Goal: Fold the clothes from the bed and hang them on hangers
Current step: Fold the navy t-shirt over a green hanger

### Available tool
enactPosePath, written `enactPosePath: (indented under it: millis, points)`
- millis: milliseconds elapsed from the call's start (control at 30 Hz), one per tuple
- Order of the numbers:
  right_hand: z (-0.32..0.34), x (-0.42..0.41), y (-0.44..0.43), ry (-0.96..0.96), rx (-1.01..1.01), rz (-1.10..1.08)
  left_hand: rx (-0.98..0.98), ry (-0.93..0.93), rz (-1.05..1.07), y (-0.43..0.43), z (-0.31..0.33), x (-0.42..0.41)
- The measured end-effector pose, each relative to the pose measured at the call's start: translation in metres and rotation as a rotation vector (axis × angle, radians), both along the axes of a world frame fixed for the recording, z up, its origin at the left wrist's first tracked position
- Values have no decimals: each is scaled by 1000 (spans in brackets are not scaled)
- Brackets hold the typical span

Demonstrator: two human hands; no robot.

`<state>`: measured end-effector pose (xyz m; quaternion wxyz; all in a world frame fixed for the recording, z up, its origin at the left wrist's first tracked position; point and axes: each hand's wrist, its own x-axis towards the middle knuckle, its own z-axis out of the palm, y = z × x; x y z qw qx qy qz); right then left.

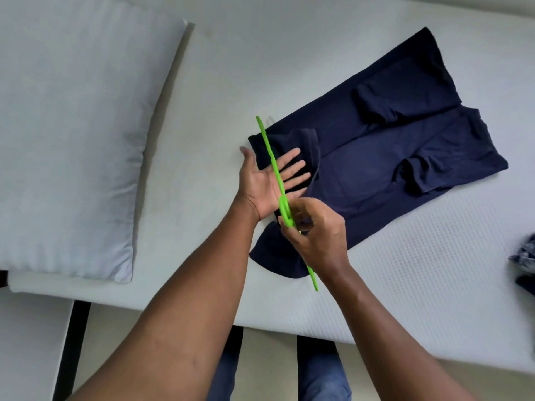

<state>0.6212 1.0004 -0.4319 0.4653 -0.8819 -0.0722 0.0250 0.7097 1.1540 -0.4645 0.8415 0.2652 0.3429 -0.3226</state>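
Note:
A dark navy shirt (376, 157) lies folded flat on the white bed (231, 68), sleeves tucked in. A bright green plastic hanger (272, 157) stands on edge over the shirt's near left end. My right hand (315, 235) grips the hanger at its middle, fingers curled round it. Palm up and with fingers straight, my left hand (266, 180) lies just above the shirt's left end, behind the hanger.
A white pillow (72, 134) fills the left of the bed. A patterned dark garment (525, 259) shows at the right edge. The mattress's near edge runs across below my arms, with my blue-jeaned legs (318, 371) under it.

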Motion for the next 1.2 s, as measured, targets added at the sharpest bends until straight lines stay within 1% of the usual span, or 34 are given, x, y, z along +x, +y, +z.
enactPosePath:
  millis: [33, 133, 167, 233, 267, 333, 400, 433, 467, 533, 600, 633, 700, 800, 867, 900, 967, 1033, 1100, 1200]
  points:
    - [-2, -2, 1, 0, -11, 31, 42, -11, 10, 0, 2, 0]
    - [-8, -12, 11, 45, -25, 143, 307, 7, 0, 7, -2, -12]
    - [-9, -15, 14, 59, -24, 173, 343, 20, -27, 13, -4, -21]
    - [-10, -23, 17, 73, -1, 151, 332, 68, -97, 29, -8, -46]
    - [-10, -24, 15, 92, 19, 84, 327, 89, -144, 39, -10, -59]
    - [-13, -27, 8, 164, 28, -127, 284, 126, -206, 56, -14, -83]
    - [-19, -28, -4, 239, -16, -314, 199, 128, -135, 66, -16, -98]
    - [-22, -27, -9, 258, -47, -357, 154, 123, -86, 68, -18, -103]
    - [-24, -27, -13, 247, -89, -352, 121, 117, -44, 69, -21, -107]
    - [-28, -26, -13, 140, -191, -204, 55, 104, 14, 69, -26, -112]
    - [-30, -20, -8, 38, -292, 36, 11, 79, 29, 67, -27, -112]
    - [-32, -15, -4, 25, -360, 149, -8, 72, 37, 66, -26, -112]
    - [-34, -4, 5, 77, -510, 299, -24, 66, 56, 64, -25, -110]
    - [-46, 6, 15, 209, -714, 431, 36, 73, 55, 60, -24, -107]
    - [-55, 7, 19, 208, -787, 517, 72, 69, 41, 56, -21, -104]
    - [-57, 8, 19, 206, -775, 560, 84, 68, 38, 55, -19, -103]
    - [-59, 13, 13, 232, -638, 612, 93, 67, 28, 55, -15, -100]
    - [-56, 19, 1, 245, -455, 583, 88, 58, 3, 57, -12, -99]
    - [-45, 22, -15, 215, -337, 521, 93, 42, -22, 59, -11, -99]
    - [-35, 19, -48, 126, -305, 445, 114, 19, -46, 56, -11, -96]
